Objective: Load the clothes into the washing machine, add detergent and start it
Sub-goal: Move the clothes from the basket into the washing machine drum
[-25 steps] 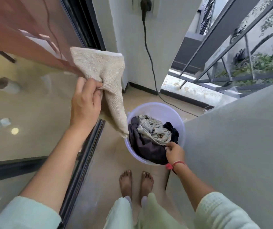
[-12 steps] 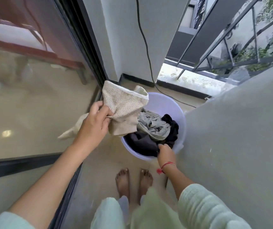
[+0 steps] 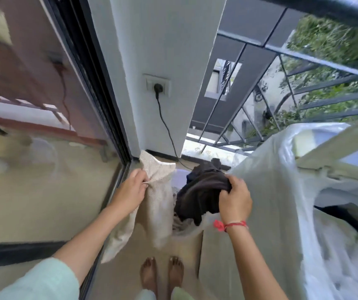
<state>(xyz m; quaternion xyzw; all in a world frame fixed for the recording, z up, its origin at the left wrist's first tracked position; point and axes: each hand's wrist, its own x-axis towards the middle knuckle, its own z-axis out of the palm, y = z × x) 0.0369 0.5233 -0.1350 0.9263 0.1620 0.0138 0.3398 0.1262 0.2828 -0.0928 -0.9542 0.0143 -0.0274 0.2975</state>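
A narrow balcony with a beige tiled floor (image 3: 119,278) ran between a dark-framed sliding glass door (image 3: 43,180) on the left and a grey washing machine (image 3: 260,213) on the right. Nearest the camera, two bare feet (image 3: 162,276) stood on the tiles, with pale mint-green sleeves (image 3: 41,280) at the bottom edge. The left hand (image 3: 131,191) was closed on the upper edge of a beige woven towel (image 3: 158,204), which hung down from the grip, apart from the floor. The right hand (image 3: 235,199), with a red thread bracelet (image 3: 230,225) on its wrist, was clenched on a bundle of dark brown clothes (image 3: 199,195), held up just beside the front corner of the washing machine. Grey patterned fabric (image 3: 180,221) hung under that bundle. Just behind the two garments a sliver of a lilac plastic tub (image 3: 179,180) showed, mostly hidden by them. A translucent white plastic cover (image 3: 303,169) lay draped over the top of the machine, and a dark opening (image 3: 351,219) showed at its right side; how far the lid stood open could not be told. Farther off, a white wall column (image 3: 162,50) carried a grey socket plate (image 3: 158,84) with a black plug, and its black cable (image 3: 167,128) ran down to the floor. Beyond that, dark metal railings (image 3: 281,72) closed the balcony, with green foliage (image 3: 336,50) outside
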